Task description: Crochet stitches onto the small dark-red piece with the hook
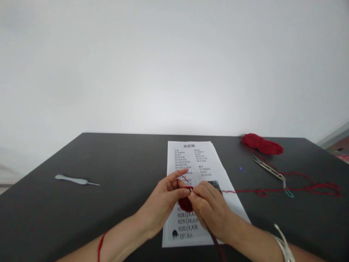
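Over the printed sheet, my left hand [169,191] pinches the edge of a small round piece of red crochet [186,204], its index finger raised with red yarn running over it. My right hand [208,203] is closed on a thin hook, whose light tip [191,189] shows at the top edge of the red piece. The two hands are nearly touching. Most of the hook is hidden by my right fingers. A dark handle or strip hangs below my right hand.
White pattern sheets [191,156] lie on the dark table [122,156]. A grey-handled hook [72,179] is at left. A red yarn skein [261,144], small scissors [269,169], a purple stitch marker [241,169], a teal marker [289,193] and loose red yarn [321,187] lie at right.
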Demonstrator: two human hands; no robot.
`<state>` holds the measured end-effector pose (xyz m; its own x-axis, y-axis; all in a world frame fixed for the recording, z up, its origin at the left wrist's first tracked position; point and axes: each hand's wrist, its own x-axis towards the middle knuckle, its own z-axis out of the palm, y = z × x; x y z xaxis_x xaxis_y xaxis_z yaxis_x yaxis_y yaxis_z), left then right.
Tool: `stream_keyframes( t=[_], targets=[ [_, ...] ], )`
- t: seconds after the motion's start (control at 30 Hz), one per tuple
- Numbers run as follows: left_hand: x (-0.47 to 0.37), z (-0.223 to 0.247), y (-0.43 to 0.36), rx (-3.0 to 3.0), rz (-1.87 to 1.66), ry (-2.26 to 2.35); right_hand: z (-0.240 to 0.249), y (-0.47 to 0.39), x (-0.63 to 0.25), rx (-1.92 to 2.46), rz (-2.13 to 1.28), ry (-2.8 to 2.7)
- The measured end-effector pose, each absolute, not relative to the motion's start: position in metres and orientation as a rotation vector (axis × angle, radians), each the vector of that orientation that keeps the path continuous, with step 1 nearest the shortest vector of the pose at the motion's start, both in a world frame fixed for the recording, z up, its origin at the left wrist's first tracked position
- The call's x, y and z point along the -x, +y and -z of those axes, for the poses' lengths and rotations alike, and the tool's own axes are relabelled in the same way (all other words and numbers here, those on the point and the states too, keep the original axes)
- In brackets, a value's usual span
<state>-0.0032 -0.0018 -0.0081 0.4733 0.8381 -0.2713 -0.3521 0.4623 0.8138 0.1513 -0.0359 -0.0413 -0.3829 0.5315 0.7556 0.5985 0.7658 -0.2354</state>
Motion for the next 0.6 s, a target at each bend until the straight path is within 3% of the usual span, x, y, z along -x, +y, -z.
stream_keyframes(
  t=[0.23, 0.6],
  targets=[
    [0.013, 0.002, 0.01, -0.745, -0.778, 0.706, 0.029, -0.032, -0.158, 0.887, -0.912, -1.467],
    [0.023, 0.0, 0.02, -0.883, -0.636, 0.647, 0.018, -0.032, -0.174, 0.912, -1.146, -1.419]
  ],
)
